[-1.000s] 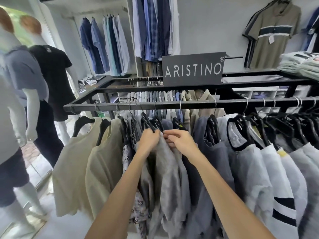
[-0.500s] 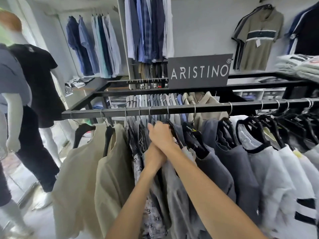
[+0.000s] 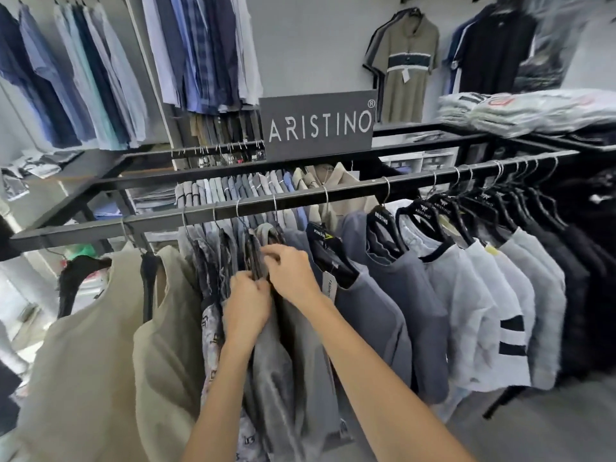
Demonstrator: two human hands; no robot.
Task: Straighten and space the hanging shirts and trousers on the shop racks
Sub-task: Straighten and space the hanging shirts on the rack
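**Both hands closed on bunched grey shirts at mid-rail**

The left hand [image 3: 247, 306] is seen fisted on the shoulder of a grey shirt [image 3: 283, 371], fingers curled into the fabric just below the hangers. The right hand [image 3: 290, 273] is placed directly beside it, touching it, with fingertips pinched on the dark hanger necks [image 3: 256, 258] of the same tight bunch. Both forearms are extended from the lower edge of the frame and converge on this point.

The bunch is hung from the front rail [image 3: 300, 201], a flat black bar running from lower left to upper right. To the left of the hands, patterned shirts [image 3: 210, 331] are pressed against the gripped garments with no gap visible. Further left, two beige shirts [image 3: 110, 345] are hung with a narrow gap between them; a short bare stretch of rail is seen beyond them, up to the rail's left end.

To the right of the hands, a slate-blue shirt [image 3: 376, 308] is hung with a white tag at its collar, close to the right wrist. Beyond it, a second blue-grey shirt and the white shirts [image 3: 466, 315] are spaced more evenly, with hooks visibly apart on the rail. Dark garments [image 3: 580, 295] are crowded at the far right end.

Behind the rail, a second row of folded-collar shirts [image 3: 240, 188] is noted, with a sign reading ARISTINO [image 3: 318, 126] mounted above. Stacked folded clothes [image 3: 520, 111] are laid on the upper right shelf.
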